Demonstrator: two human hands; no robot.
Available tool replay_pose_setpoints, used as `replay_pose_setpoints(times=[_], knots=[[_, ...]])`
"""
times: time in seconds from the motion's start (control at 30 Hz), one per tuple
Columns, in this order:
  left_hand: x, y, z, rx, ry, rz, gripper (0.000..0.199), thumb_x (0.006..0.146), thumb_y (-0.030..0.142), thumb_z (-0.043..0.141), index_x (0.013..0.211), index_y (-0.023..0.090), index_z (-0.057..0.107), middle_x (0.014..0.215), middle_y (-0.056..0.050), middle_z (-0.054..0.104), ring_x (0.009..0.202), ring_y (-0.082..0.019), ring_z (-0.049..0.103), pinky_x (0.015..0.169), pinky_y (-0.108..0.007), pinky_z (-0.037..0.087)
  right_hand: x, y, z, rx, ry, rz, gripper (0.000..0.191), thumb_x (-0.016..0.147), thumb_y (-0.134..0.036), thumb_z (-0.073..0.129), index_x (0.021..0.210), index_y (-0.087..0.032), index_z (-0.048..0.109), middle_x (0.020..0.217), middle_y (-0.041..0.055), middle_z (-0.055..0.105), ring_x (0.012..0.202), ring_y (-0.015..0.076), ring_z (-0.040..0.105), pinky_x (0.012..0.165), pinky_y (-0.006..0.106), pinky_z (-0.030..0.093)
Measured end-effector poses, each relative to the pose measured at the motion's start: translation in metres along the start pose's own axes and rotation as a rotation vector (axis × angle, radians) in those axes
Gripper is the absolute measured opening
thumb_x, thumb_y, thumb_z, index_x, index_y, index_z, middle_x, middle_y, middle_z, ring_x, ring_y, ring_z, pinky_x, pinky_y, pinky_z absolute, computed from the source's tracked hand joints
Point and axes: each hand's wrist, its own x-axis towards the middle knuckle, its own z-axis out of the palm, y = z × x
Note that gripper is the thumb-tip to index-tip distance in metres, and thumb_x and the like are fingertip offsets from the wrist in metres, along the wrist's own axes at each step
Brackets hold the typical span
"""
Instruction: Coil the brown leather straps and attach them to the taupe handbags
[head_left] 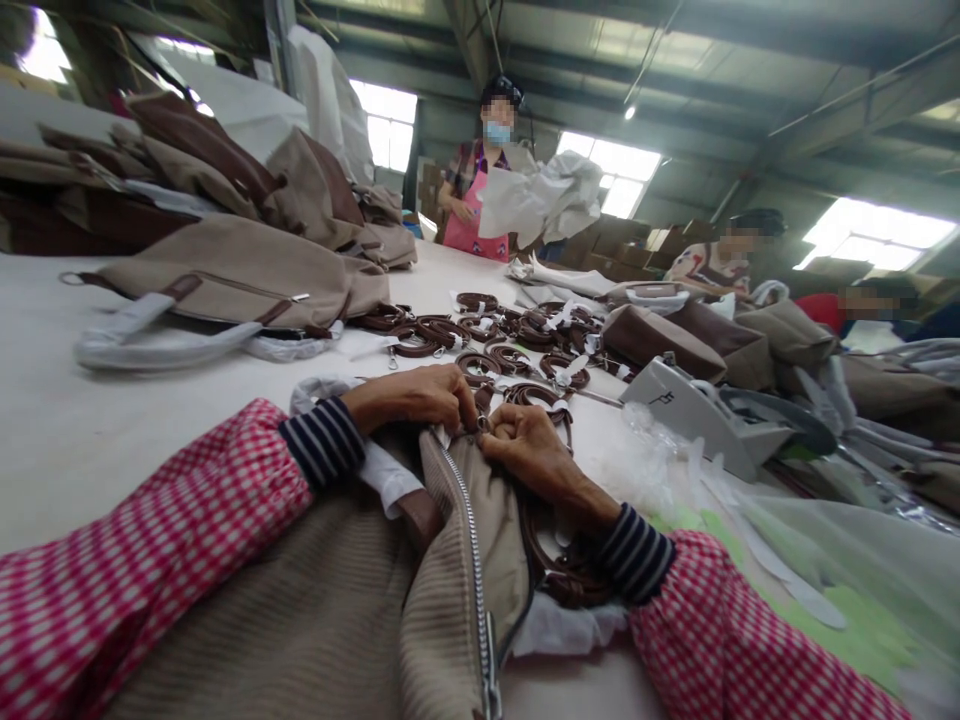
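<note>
A taupe handbag (315, 590) with ribbed fabric lies in front of me, its zipper (472, 540) open along the top. At the bag's far end, my left hand (424, 398) pinches the edge beside a small metal ring (482, 424) and brown leather tab. My right hand (536, 450) is closed on the same end from the right, its fingertips almost meeting the left ones. Just what lies between the fingertips is partly hidden. White wrapping covers the bag's handle (390, 480). Coiled brown straps (510, 360) lie beyond my hands.
Another taupe handbag (247, 270) and a bag pile (202, 160) are at the left. At the right are more bags (667, 340), a grey device (697, 410) and clear plastic (660, 450). A masked person (480, 200) across the white table (172, 430) handles white paper (540, 195).
</note>
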Motion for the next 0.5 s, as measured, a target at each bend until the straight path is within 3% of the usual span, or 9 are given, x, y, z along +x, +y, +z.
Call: replay_pose_setpoints(times=[0.23,0.37,0.5], knots=[[0.002,-0.009,0.0,-0.028,-0.018,0.014,0.036,0.059,0.025,0.062,0.084,0.016,0.086,0.072,-0.001,0.072,0.068,-0.017,0.053,0.062,-0.025,0.039,-0.006,-0.015,0.005,-0.423,0.066,-0.071,0.008,0.075,-0.012,0.066,0.074,-0.018,0.061,0.064,-0.0038,0.051,0.061,0.0123,0.044,0.059,0.027,0.025],[-0.001,-0.006,0.001,0.089,0.028,-0.031,0.029,0.061,0.024,0.064,0.079,0.015,0.084,0.066,0.0,0.067,0.063,-0.015,0.049,0.056,-0.026,0.034,-0.008,-0.017,0.006,-0.485,0.064,-0.051,0.006,0.08,-0.015,0.07,0.082,-0.018,0.065,0.068,-0.0023,0.057,0.064,0.0141,0.049,0.061,0.027,0.025],[-0.004,0.007,0.011,0.324,0.084,-0.102,0.026,0.064,0.02,0.067,0.084,0.019,0.084,0.074,0.0,0.073,0.07,-0.018,0.061,0.061,-0.026,0.039,-0.009,-0.015,0.006,-0.477,0.068,-0.046,0.006,0.081,-0.015,0.069,0.083,-0.018,0.065,0.068,-0.0015,0.059,0.065,0.0147,0.051,0.061,0.026,0.025]])
